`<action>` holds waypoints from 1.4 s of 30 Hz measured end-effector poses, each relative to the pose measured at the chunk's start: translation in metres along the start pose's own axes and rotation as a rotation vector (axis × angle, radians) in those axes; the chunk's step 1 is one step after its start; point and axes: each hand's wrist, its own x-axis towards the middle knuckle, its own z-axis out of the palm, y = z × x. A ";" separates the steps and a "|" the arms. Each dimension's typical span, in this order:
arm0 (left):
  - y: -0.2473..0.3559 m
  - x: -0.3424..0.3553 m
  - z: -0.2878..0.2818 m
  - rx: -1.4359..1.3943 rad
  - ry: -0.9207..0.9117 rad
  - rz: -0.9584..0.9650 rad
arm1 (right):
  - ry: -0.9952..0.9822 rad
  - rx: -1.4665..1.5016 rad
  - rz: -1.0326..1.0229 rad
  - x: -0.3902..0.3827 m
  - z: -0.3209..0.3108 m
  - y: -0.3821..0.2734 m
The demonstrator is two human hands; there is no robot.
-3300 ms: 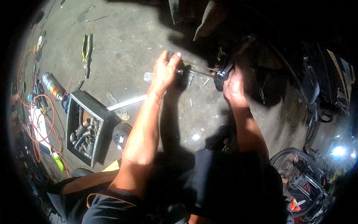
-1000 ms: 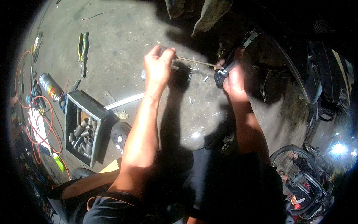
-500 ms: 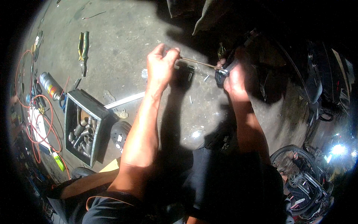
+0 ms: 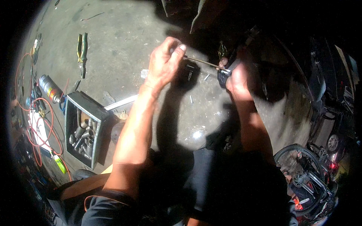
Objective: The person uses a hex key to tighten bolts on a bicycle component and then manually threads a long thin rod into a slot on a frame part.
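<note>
My left hand (image 4: pixel 163 62) is closed around the near end of a thin metal rod (image 4: pixel 203 61), its thumb laid along the grip. Whatever handle the rod has is hidden in that fist. The rod slants right and down to a small black part (image 4: pixel 222 79) with a bright metal piece on it. My right hand (image 4: pixel 240 78), partly in deep shadow, grips this part, and the rod's tip meets it beside the fingers. Beneath, small metal pins (image 4: pixel 207 77) lie on the concrete floor between the hands.
Pliers with yellow-green handles (image 4: pixel 82 54) lie at the far left. Nearer stand a spray can (image 4: pixel 51 89) and a metal box (image 4: pixel 97 141) of sockets and tube-like pieces. An orange cord (image 4: pixel 40 101) loops along the left edge. A bicycle (image 4: pixel 299 162) is at the lower right.
My left hand has tilted and shifted slightly up, its thumb now straighter along the rod's grip. The right hand stays on the black part. A bright light at the right has gone.
</note>
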 end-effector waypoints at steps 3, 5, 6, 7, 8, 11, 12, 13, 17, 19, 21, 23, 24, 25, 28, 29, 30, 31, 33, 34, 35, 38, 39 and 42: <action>-0.003 0.001 0.019 0.010 0.232 0.042 | -0.053 0.022 0.001 0.002 0.001 0.003; -0.003 0.004 0.022 0.131 0.397 0.081 | -0.035 -0.029 0.022 0.001 0.004 0.004; 0.000 0.007 0.024 0.127 0.392 0.082 | -0.030 -0.030 0.019 -0.001 0.007 0.000; 0.003 0.011 0.026 0.144 0.419 0.087 | 0.020 -0.060 -0.015 -0.004 0.012 -0.003; 0.006 0.013 0.028 0.160 0.446 0.094 | 0.070 -0.090 -0.050 -0.006 0.015 -0.007; 0.011 0.016 0.033 0.136 0.447 0.040 | 0.078 -0.096 -0.077 -0.006 0.013 -0.010; 0.007 0.014 0.031 0.147 0.454 0.035 | 0.072 -0.095 -0.070 -0.003 0.012 -0.002; 0.002 0.012 0.030 0.174 0.466 0.018 | 0.067 -0.106 -0.037 0.002 0.007 0.006; -0.002 0.014 0.035 0.166 0.435 -0.082 | 0.166 -0.046 -0.035 0.007 0.004 0.007; 0.000 0.019 0.041 0.174 0.428 -0.048 | 0.188 -0.072 -0.063 0.005 0.004 0.002; 0.000 0.022 0.040 0.167 0.425 -0.074 | 0.203 -0.091 -0.077 0.004 0.006 0.002; -0.003 0.022 0.035 0.197 0.420 -0.094 | 0.185 -0.206 -0.035 0.001 0.013 0.006; -0.001 0.023 0.036 0.205 0.413 -0.106 | 0.188 -0.205 -0.036 0.001 0.012 0.004; 0.001 0.024 0.035 0.206 0.411 -0.106 | 0.169 -0.205 -0.059 0.001 0.013 0.003; -0.005 0.029 0.054 0.430 0.358 -0.174 | 0.235 -0.265 -0.094 -0.001 0.000 -0.011; -0.025 0.028 0.073 0.373 0.190 -0.323 | 0.281 -0.291 -0.111 0.002 -0.016 -0.020; -0.060 0.018 0.061 0.377 0.060 -0.506 | 0.274 -0.299 -0.055 0.012 -0.021 0.007; -0.061 0.023 0.057 0.378 0.066 -0.488 | 0.233 -0.600 -0.271 0.034 -0.049 0.015; -0.054 0.005 0.068 0.102 -0.093 -0.648 | 0.225 -0.925 -0.463 0.044 -0.095 0.014; -0.037 0.004 0.065 0.102 -0.102 -0.644 | 0.185 -1.063 -0.475 0.051 -0.108 0.013; -0.003 0.011 0.061 -0.108 -0.302 -0.728 | 0.160 -1.209 -0.495 0.058 -0.123 0.004; -0.019 0.008 0.009 -0.707 -0.519 -0.811 | -0.038 -0.560 -0.228 0.012 -0.059 0.008; -0.014 0.012 0.003 -0.812 -0.567 -0.756 | -0.098 -0.188 -0.119 0.003 -0.047 -0.004; -0.021 0.015 -0.003 -0.835 -0.645 -0.670 | 0.106 0.029 0.075 0.017 -0.029 0.004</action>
